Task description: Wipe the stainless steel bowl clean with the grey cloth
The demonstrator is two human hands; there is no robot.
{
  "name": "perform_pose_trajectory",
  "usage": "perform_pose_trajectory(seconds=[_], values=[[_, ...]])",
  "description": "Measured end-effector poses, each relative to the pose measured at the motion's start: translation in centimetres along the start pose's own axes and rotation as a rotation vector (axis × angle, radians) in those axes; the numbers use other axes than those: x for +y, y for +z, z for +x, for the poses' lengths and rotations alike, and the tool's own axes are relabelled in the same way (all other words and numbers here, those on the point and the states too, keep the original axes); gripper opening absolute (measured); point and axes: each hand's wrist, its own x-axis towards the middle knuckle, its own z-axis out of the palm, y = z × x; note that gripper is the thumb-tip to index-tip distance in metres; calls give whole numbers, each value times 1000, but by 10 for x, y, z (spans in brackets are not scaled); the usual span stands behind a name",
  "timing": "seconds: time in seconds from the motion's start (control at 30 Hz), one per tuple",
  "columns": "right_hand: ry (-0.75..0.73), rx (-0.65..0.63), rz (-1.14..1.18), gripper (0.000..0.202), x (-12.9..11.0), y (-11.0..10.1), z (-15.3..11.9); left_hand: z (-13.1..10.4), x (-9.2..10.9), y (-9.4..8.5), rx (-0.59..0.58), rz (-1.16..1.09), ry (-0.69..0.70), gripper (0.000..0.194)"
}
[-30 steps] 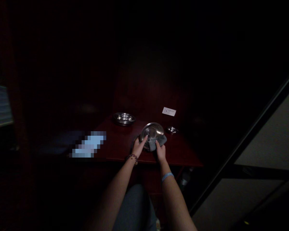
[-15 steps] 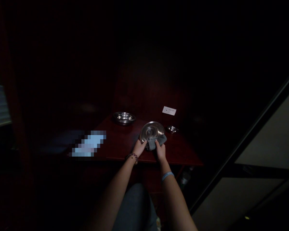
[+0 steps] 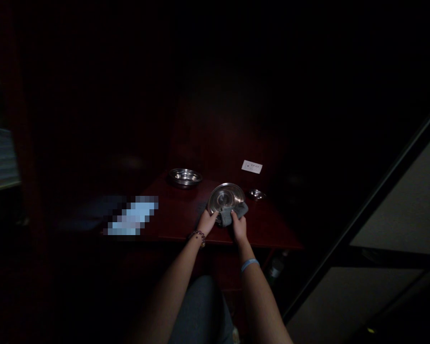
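Observation:
A round, shiny metal plate point(image 3: 224, 196) is tilted up above the dark red desk, its face toward me. My left hand point(image 3: 207, 222) grips its lower left rim, thumb in front. On the lower right side, my right hand point(image 3: 239, 226) is closed on a grey cloth point(image 3: 226, 217), which is folded over the plate's lower rim with the thumb pressing it on the face. The fingers behind the plate are hidden. Beyond the plate to the left sits a stack of metal bowls or dishes point(image 3: 185, 177); a small metal bowl point(image 3: 257, 194) lies just to its right.
The desk point(image 3: 272, 229) has its front edge just below my hands. A white socket plate point(image 3: 252, 166) is on the back wall. A pixelated bright patch point(image 3: 132, 216) covers something at the left. Below the desk at right stands a bottle point(image 3: 275, 266). Surroundings are very dark.
The view has tipped slightly, so everything sits a little lower. Both hands keep their hold on the plate and cloth, with hardly any visible movement.

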Motion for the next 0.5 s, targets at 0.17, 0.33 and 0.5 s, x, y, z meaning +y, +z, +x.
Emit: perform_pose_trajectory(seconds=[0.17,0.33,0.5], values=[[10,-10,0,46,-2,0,-1,1,-2,0,-5,-15,13,34],[17,-12,-7,46,-3,0,-1,1,-1,0,0,-26,21,32],[22,-27,2,46,-5,1,-3,2,0,0,18,-81,-64,26]])
